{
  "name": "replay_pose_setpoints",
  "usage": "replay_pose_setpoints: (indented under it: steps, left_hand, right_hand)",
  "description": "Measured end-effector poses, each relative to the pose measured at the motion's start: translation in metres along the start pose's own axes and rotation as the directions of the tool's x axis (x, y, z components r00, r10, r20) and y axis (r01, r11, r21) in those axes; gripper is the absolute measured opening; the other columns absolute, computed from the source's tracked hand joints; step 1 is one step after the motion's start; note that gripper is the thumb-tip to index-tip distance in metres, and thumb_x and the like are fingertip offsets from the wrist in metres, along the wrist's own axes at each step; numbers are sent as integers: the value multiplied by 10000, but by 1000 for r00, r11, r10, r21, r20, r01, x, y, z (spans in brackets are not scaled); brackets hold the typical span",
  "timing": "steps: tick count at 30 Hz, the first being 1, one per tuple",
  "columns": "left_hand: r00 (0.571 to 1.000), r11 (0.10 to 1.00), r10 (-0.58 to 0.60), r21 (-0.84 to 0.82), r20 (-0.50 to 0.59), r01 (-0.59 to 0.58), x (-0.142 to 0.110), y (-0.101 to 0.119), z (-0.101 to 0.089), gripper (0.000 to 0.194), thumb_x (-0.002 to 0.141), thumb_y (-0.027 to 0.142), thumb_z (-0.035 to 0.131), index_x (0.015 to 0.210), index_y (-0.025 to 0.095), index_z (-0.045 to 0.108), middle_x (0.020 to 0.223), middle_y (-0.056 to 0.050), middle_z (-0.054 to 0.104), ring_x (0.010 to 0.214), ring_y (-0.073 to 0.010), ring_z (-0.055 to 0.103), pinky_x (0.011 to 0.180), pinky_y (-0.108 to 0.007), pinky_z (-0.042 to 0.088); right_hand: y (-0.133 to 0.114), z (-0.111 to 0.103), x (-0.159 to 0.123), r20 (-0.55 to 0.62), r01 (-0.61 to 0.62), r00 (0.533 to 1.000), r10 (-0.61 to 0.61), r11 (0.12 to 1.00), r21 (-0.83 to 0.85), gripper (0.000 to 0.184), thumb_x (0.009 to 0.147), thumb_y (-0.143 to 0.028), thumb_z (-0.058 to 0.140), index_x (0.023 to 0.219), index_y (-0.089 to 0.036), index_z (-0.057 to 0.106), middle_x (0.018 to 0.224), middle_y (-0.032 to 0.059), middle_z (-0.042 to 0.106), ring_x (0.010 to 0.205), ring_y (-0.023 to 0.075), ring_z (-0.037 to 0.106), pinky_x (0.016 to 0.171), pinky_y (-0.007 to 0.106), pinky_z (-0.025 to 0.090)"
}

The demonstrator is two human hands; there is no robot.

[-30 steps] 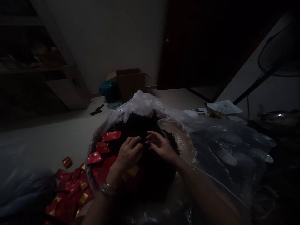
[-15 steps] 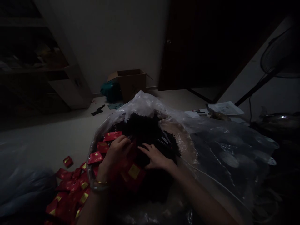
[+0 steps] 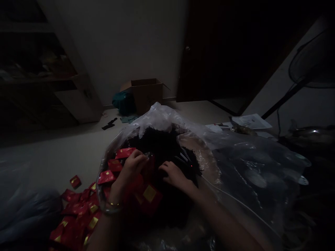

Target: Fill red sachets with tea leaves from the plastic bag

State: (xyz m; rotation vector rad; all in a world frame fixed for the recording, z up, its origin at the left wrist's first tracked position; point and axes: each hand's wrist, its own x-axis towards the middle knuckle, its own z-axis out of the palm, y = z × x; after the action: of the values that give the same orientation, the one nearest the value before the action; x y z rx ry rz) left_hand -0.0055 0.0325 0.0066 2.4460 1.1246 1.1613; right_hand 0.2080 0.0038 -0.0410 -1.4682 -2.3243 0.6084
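My left hand (image 3: 133, 166) is closed in a pinch at the top of a red packet (image 3: 149, 170), whose mouth shows a small shiny edge. My right hand (image 3: 173, 173) hovers just right of the packet over a heap of dark, loose, leaf-like pieces (image 3: 159, 137); its fingers are curled together, and whatever is in them is hidden. Several red packets with gold labels (image 3: 125, 152) lie along the heap's left side, and another (image 3: 149, 193) lies below my hands. A dark device with metal prongs and a small red light (image 3: 184, 157) rests on the heap.
Clear plastic sheeting (image 3: 162, 115) lines the round container around the heap. More red packets (image 3: 78, 209) are piled on the floor at left. A white cord (image 3: 235, 198) runs right from the device. Behind stand a cardboard box (image 3: 148, 94) and a fan (image 3: 311, 66).
The fingers of my right hand have gone from spread to curled. My left hand has shifted slightly right, and the shiny edge at the packet's top shows more clearly.
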Motion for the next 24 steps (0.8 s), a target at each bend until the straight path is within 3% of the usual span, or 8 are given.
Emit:
replay_pose_setpoints:
  steps: [5, 9, 15, 20, 24]
  left_hand:
    - [998, 999, 34, -40, 61, -32, -4, 8, 12, 188, 892, 289, 527, 799, 193, 659, 848, -26, 531, 738, -122, 520, 617, -217, 452]
    - [994, 997, 29, -76, 102, -22, -9, 17, 24, 133, 847, 316, 592, 828, 216, 678, 840, -21, 523, 727, -129, 511, 606, -230, 458]
    - [988, 994, 50, -100, 146, -36, -10, 30, 30, 93, 841, 286, 605, 832, 222, 673, 851, -18, 498, 760, -133, 490, 619, -233, 447]
    - [983, 988, 128, -105, 135, -114, -10, 30, 30, 101, 859, 249, 581, 826, 202, 663, 874, -17, 470, 777, -129, 467, 638, -238, 413]
    - [985, 978, -35, -195, 168, 68, -12, 27, 35, 80, 818, 271, 624, 841, 196, 640, 869, -14, 490, 775, -137, 487, 649, -249, 435]
  right_hand:
    - [11, -33, 2, -216, -22, 970, 115, 920, 391, 343, 697, -98, 635, 1017, -217, 673, 1050, 41, 684, 994, 216, 627, 930, 385, 464]
    - [0, -62, -8, -258, 7, 956, 141, 865, 501, 333, 711, -209, 663, 1044, -216, 676, 1074, 35, 690, 1018, 216, 625, 944, 379, 458]
    - [-20, -73, -20, -323, 176, 946, -38, 895, 410, 444, 695, -91, 599, 1103, -258, 659, 1127, 30, 670, 1059, 209, 609, 950, 367, 463]
    - [-21, -70, -23, -326, 227, 937, -123, 924, 306, 523, 680, -25, 536, 1141, -251, 637, 1168, 49, 642, 1097, 217, 587, 971, 380, 459]
    - [-23, -69, -26, -310, 247, 936, -168, 940, 236, 603, 664, 13, 477, 1198, -238, 600, 1227, 72, 603, 1137, 218, 563, 993, 399, 445]
